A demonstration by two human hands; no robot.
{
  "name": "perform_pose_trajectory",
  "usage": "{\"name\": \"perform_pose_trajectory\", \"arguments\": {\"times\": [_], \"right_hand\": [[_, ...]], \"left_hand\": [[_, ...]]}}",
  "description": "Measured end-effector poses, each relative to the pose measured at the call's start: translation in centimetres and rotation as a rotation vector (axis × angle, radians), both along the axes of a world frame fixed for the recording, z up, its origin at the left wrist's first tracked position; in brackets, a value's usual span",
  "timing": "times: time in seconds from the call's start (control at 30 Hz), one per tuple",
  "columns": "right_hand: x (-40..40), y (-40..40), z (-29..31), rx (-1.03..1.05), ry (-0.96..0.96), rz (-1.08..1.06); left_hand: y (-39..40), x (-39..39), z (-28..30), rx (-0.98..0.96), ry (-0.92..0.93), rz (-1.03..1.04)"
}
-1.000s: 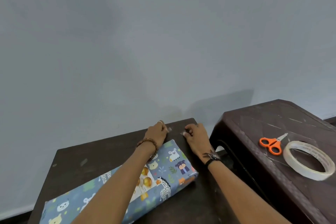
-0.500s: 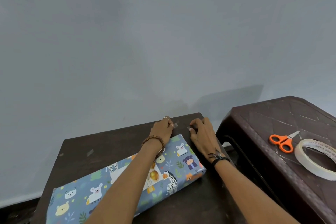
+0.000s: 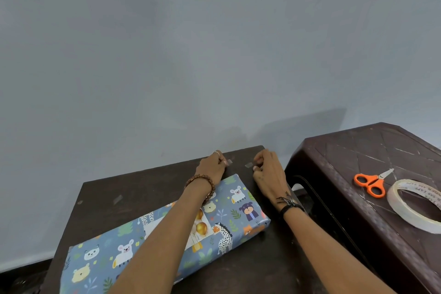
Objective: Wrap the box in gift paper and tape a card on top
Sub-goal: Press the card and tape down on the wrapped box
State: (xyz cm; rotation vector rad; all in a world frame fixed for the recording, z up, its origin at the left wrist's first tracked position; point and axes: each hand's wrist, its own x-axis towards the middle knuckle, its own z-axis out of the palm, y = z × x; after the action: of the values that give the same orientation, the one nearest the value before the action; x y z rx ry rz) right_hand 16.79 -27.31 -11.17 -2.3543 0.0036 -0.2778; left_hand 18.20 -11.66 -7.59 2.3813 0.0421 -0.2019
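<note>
The box (image 3: 167,238), wrapped in blue paper with cartoon animals, lies flat on the dark table (image 3: 148,186). A white card (image 3: 199,229) with gold balloons rests on its top, partly hidden by my left forearm. My left hand (image 3: 211,168) is beyond the box's far end, fingertips pinching a small clear tape piece (image 3: 229,162). My right hand (image 3: 267,169) is beside it, pinching another small tape piece (image 3: 249,164). Both pieces sit just above the table near its far edge.
A dark brown plastic stool (image 3: 346,198) stands to the right of the table. On it lie orange-handled scissors (image 3: 371,182) and a roll of tape (image 3: 415,205). A plain grey wall rises right behind the table.
The view has shifted slightly, so table and stool sit a little to the right and lower. My hands have drawn a bit further apart, each with its tape piece.
</note>
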Motion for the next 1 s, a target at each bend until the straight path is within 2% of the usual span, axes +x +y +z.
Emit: {"name": "perform_pose_trajectory", "arguments": {"times": [0.33,0.53,0.6,0.73,0.8,0.9,1.0], "right_hand": [[0.7,0.1,0.8,-0.068,0.024,-0.117],[0.7,0.2,0.6,-0.187,0.037,-0.068],[0.5,0.0,0.6,-0.043,0.023,-0.050],[0.0,-0.7,0.7,0.535,-0.118,-0.125],[-0.2,-1.1,1.1,0.674,-0.089,-0.134],[-0.2,-1.1,2.3,0.833,0.018,-0.095],[-0.8,1.2,4.7,0.954,0.049,-0.026]], "left_hand": [[-0.2,-0.1,0.0,0.032,-0.023,0.007],[-0.3,-0.1,0.0,0.038,-0.022,0.014],[-0.4,-0.1,0.4,0.042,-0.006,0.007],[0.4,0.1,1.7,0.013,0.085,-0.044],[1.9,-0.5,2.6,-0.065,0.088,-0.002],[6.0,-3.0,3.8,-0.293,0.073,0.134],[11.1,-5.9,4.6,-0.400,-0.006,0.300]]}}
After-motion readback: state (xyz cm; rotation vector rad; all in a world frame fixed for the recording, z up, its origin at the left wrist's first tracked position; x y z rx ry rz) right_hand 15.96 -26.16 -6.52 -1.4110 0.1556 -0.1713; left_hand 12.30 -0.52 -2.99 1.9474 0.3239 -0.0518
